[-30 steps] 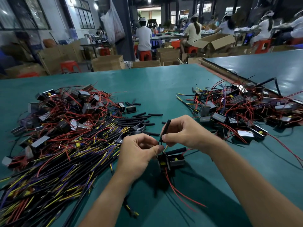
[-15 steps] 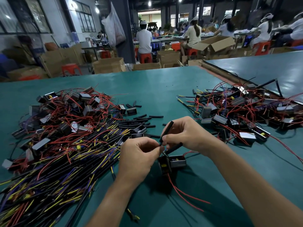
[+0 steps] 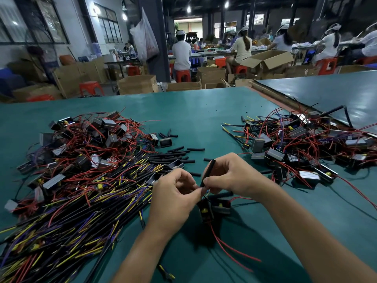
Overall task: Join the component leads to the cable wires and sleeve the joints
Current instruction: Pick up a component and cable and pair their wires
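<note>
Left hand (image 3: 173, 199): curling inward, thumb and forefinger meeting to pinch the wires (image 3: 206, 192) just under the lower end of the sleeve (image 3: 210, 168); exact hold partly hidden by the fingers.
Right hand (image 3: 231, 176): curling, thumb and forefinger gripping the sleeve near its lower end.
Sleeve: standing tilted between both hands, upper end leaning away and to the right and sticking out above the right fingers; lower end touching the left fingertips.
Component (image 3: 206, 211): sitting just below both hands, black body with a yellow part showing; contact with the table not determinable.
Leads (image 3: 228, 250): running red from the component toward the near edge, lying on the table.
Second sleeve (image 3: 222, 194): lying under the right hand, just beside the component.
Cables (image 3: 81, 217): heaping at the left, black jackets with yellow, purple and red ends, reaching close to the left forearm.
Left pile (image 3: 98, 137): sitting behind the cables, grey and black components tangling with red leads.
Loose sleeves (image 3: 175, 155): lying scattered between the left pile and the hands.
Right pile (image 3: 302, 144): spreading at the right, more components with red and yellow wires, well apart from the left pile.
Table (image 3: 193, 111): carrying everything above, green top.
Background: people (image 3: 181, 54) sitting at far benches on red stools (image 3: 183, 75), cardboard boxes (image 3: 136, 84) standing on the floor.
</note>
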